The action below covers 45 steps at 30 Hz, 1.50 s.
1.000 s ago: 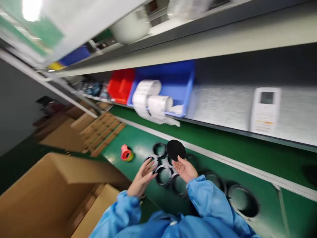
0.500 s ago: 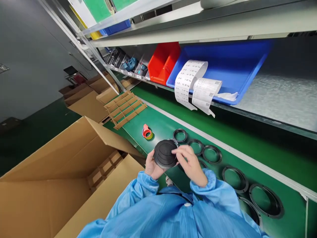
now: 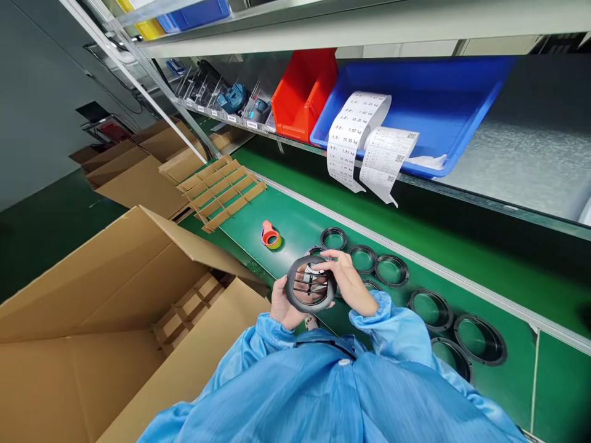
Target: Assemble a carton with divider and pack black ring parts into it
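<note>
A big open cardboard box (image 3: pixel 92 320) stands on the left, next to a long green desk (image 3: pixel 295 212). A cardboard divider grid (image 3: pixel 221 194) lies at the far end of the desk. Above the desk, a shelf (image 3: pixel 369 31) holds a wide blue tray (image 3: pixel 462 166) and a red bin (image 3: pixel 302 101). Two long paper strips (image 3: pixel 355 132) with printed numbers hang over the front of the tray.

A person in a blue coat (image 3: pixel 323 394) stands at the desk. Black rings (image 3: pixel 391 271) lie flat on the desk in front of and to the right of the hands. A small orange and yellow roll of tape (image 3: pixel 270 235) sits on the desk to the left of the rings.

A black round grille (image 3: pixel 310 284) with thin slats is held up over the desk, between the two hands. The left hand (image 3: pixel 284 306) cups its lower edge. The right hand (image 3: pixel 346 277) curves over its top edge with the fingers bent.
</note>
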Motion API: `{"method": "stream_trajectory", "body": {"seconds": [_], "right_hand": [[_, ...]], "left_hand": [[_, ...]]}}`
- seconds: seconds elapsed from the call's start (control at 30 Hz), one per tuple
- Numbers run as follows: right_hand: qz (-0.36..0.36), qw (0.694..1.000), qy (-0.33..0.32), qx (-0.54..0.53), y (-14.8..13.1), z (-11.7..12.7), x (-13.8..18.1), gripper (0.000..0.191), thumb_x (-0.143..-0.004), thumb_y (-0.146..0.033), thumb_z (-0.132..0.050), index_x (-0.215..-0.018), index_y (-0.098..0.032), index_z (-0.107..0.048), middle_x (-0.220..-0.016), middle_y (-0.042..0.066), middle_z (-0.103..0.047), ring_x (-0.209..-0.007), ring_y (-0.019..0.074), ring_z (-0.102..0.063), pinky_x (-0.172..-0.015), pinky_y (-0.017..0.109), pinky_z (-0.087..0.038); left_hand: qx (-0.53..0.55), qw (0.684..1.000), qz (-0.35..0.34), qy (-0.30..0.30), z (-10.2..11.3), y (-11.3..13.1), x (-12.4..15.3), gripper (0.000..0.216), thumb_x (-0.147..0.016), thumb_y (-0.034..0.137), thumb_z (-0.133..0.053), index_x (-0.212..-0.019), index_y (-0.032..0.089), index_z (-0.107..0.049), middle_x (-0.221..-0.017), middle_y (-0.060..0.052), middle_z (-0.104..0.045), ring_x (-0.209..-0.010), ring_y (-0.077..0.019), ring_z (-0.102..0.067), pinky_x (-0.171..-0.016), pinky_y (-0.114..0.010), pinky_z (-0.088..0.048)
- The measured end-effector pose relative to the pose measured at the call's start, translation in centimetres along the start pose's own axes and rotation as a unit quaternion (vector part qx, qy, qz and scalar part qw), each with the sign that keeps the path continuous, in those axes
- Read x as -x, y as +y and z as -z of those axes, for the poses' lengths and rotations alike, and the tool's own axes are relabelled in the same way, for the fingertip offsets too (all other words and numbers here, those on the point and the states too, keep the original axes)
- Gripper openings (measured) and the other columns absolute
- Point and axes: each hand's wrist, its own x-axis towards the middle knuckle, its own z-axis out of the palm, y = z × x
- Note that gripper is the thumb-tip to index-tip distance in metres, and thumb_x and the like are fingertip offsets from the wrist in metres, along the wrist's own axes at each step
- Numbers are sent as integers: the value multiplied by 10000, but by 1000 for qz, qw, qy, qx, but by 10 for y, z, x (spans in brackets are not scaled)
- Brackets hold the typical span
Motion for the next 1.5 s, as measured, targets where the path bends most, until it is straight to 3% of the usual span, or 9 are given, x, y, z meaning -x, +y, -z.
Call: {"method": "stream_trajectory", "body": {"seconds": [0.13,0.37,0.83,1.1,1.27,1.5], "right_hand": [[-7,999,22,-24,-9,1,4,638,-1048,-582,-184,-1177,-304,-744,-1360,57,-545,-1320,230,-413,-1174,456,-307],[-28,999,40,-3,4,-15,12,659,-1037,-608,-171,-1224,-299,-722,-1368,70,-529,-1298,244,-417,-1139,471,-357],[-47,998,38,-11,9,-32,-2,641,-1045,-590,-170,-1258,-301,-701,-1404,65,-502,-1295,241,-411,-1085,453,-411],[-72,996,58,9,16,-26,-8,641,-1052,-569,-154,-1264,-302,-696,-1394,65,-514,-1299,235,-428,-1080,441,-423],[-77,995,65,-2,20,-19,-9,640,-1053,-569,-151,-1269,-305,-692,-1406,60,-508,-1317,233,-417,-1085,439,-427],[-84,992,93,-2,25,-9,-7,628,-1051,-575,-162,-1287,-309,-679,-1402,57,-506,-1328,229,-403,-1147,460,-368]], "left_hand": [[3,1000,2,-11,2,6,0,780,-864,566,-571,-1541,260,-331,-1392,-199,-592,-1258,-439,-569,-1054,-747,-331],[18,1000,20,-4,15,11,-6,669,-861,579,-572,-1415,213,-492,-1285,-216,-650,-1214,-446,-594,-1028,-757,-338],[87,994,22,-56,37,26,-17,658,-892,602,-472,-1441,240,-477,-1393,-192,-591,-1296,-444,-529,-1062,-744,-306],[73,996,42,-37,27,30,-30,664,-894,601,-485,-1464,263,-446,-1335,-200,-625,-1227,-419,-586,-1054,-715,-325],[86,994,57,-44,18,30,-40,617,-874,587,-550,-1377,229,-552,-1302,-201,-649,-1149,-383,-640,-931,-596,-496],[125,987,90,-39,5,27,-52,587,-928,593,-468,-1317,179,-618,-1300,-158,-665,-1204,-344,-613,-973,-530,-507]]}}
